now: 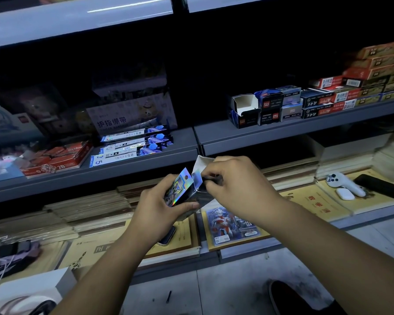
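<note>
Head view: gripped in the left hand, a small glossy holographic cardboard box, tilted, top flaps open, in front of the grey metal shelf. Pinched in the right hand, a dark piece at the box's open mouth. Just below, on yellow booklets, a blue card pack with a red-and-silver figure.

Open end of the foil box behind right hand; phone mostly under left forearm.
</note>
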`<state>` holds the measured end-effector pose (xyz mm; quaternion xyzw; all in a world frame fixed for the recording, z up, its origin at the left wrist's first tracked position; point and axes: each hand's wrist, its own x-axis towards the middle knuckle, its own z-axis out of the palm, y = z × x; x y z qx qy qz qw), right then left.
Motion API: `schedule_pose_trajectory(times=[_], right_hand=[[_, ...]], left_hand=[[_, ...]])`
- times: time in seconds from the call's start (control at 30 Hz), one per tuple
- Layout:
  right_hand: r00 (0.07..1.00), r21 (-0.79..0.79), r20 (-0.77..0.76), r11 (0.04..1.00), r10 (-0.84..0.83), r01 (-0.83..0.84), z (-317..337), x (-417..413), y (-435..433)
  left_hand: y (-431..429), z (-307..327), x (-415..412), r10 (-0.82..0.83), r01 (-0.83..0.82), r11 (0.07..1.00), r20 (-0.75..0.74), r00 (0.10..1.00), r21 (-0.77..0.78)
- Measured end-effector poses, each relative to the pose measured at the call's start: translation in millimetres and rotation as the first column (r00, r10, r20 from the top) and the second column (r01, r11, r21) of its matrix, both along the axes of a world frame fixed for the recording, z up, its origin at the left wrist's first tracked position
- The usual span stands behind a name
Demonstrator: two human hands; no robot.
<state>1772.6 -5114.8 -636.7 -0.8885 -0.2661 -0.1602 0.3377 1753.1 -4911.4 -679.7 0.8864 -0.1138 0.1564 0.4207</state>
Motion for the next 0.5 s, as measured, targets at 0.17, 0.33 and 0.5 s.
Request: schedule_pose_trajectory(times=[0.17,0.33,0.5], right_hand=[[0.999,-0.004,-0.038,1.0,-0.026,0.026,-0.7,-2.1,0.6],[0.993,0.026,-0.114,1.0,0.007,-0.004,2.7,-3.7,1.1],[0.937,-0.034,-0.327,0.989,0.123,-0.141,1.5,-6.1,3.1]], left_hand=[[3.0,-1.8,2.8,-0.014,0.014,1.0,0.0,1.0,0.027],[4.1,-2.2,4.0,-0.016,0.015,0.998,0.017,1.0,0.058],[3.6,-1.3,2.1,-0.025,0.019,0.994,0.047,0.999,0.112]])
